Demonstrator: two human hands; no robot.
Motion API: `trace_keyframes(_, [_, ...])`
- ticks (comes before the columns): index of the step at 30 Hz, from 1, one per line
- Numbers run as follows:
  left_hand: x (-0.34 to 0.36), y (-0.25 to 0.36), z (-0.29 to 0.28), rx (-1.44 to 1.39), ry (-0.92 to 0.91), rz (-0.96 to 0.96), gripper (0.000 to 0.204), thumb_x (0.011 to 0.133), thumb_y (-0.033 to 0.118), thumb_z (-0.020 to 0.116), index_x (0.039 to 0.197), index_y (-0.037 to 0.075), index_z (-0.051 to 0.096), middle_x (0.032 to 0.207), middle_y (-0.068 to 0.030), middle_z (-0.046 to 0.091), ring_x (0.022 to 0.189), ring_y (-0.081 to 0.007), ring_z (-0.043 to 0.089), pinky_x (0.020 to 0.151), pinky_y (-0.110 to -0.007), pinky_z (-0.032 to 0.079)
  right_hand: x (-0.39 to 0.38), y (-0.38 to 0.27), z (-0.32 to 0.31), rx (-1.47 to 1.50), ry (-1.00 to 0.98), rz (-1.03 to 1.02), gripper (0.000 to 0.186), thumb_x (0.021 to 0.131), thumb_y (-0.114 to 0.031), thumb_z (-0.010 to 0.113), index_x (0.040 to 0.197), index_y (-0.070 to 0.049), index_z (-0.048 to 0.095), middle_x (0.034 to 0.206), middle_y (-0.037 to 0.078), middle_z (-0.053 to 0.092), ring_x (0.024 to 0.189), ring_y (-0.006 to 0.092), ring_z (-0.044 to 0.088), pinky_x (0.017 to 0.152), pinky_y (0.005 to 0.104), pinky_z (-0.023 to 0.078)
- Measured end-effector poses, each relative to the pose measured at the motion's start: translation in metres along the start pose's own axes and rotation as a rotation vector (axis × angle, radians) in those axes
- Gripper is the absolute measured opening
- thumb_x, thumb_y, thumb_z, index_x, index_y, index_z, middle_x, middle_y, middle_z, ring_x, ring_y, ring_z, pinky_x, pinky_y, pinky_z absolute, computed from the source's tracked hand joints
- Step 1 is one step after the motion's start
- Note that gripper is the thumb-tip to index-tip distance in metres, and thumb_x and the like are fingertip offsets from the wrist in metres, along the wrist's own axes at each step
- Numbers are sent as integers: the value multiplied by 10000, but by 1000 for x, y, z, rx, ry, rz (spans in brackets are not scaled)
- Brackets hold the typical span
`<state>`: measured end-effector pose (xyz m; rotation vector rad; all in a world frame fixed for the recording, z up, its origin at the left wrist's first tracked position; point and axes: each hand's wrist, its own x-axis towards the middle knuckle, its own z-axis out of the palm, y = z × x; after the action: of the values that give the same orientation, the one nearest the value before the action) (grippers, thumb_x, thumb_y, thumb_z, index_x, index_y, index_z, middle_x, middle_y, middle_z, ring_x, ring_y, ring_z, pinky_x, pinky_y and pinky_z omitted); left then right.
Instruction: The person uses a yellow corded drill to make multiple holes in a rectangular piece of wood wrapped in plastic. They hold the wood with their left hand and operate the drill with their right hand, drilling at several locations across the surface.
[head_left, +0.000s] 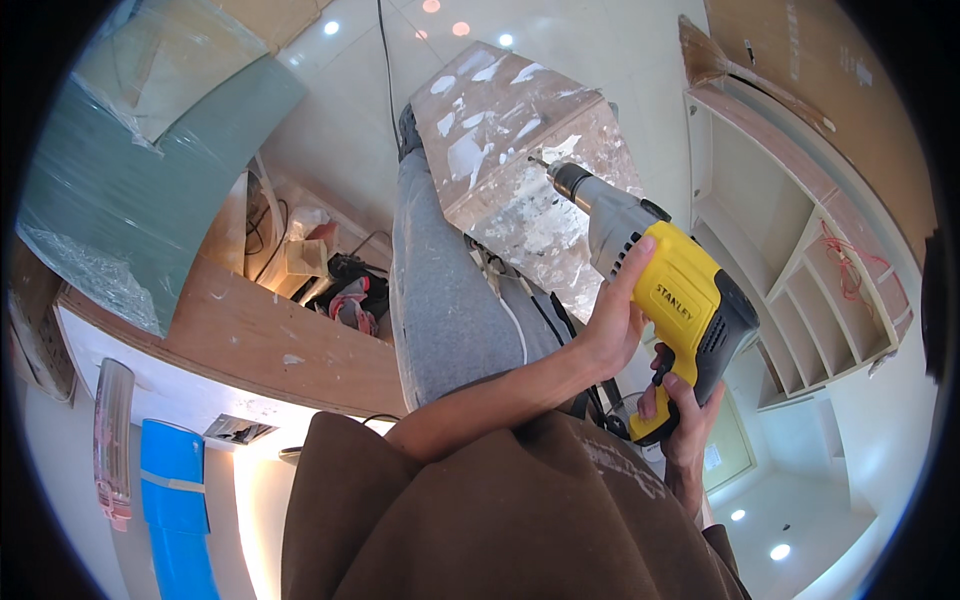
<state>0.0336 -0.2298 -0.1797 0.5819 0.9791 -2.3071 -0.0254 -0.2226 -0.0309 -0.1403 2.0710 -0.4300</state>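
A yellow and grey power drill point(690, 285) is held in both my hands, its nose pointing to the upper left. My left hand point(612, 325) is wrapped around the side of the drill body, just behind its grey front housing. Around the rear handle, my right hand point(688, 415) is closed, with a finger by the black trigger. The thin drill bit point(537, 160) in the chuck lies over a paint-splattered wooden board piece point(480, 125); whether it touches the wood, I cannot tell. This board piece sits beyond my grey-trousered leg point(450, 290).
A wooden compartment point(280, 350) on the left holds cables, cloth and scraps. Plastic-wrapped green panels point(120, 210) stand behind it. On the right are a shelf unit point(790, 230) with red wire and a brush point(705, 55). A black cord point(385, 60) crosses the tiled floor.
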Motion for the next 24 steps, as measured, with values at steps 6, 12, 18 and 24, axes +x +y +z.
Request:
trace_keyframes(6, [2,4,9,-26,0,31,495,1019,547,481,1305,149,557,1235,19,627,1165,-103,567,1006,-316,419,1,-12,6,-47,58,34,413,840,-115,613,1191,87,532,987,173,590,501,199,565,469,334,467])
trace_keyframes(12, [3,10,19,-55,11,55,502,1013,564,480,1300,159,554,1237,25,612,1185,-110,547,1020,-336,401,2,-25,10,-53,63,59,343,872,-127,601,1141,71,527,960,159,584,477,194,546,460,336,467])
trace_keyframes(18, [4,4,21,-6,22,62,513,1027,545,463,1347,148,514,1281,31,575,1220,-105,502,1033,-333,372,-2,-20,12,-8,98,39,373,879,-159,590,1164,67,508,976,159,576,474,188,533,459,333,458])
trace_keyframes(24, [-5,-12,16,-21,21,55,497,973,538,587,1240,120,567,1044,8,654,1001,-77,598,892,-312,446,-16,-13,1,32,71,-20,482,843,-106,623,1265,86,490,1095,207,585,536,215,585,490,317,470])
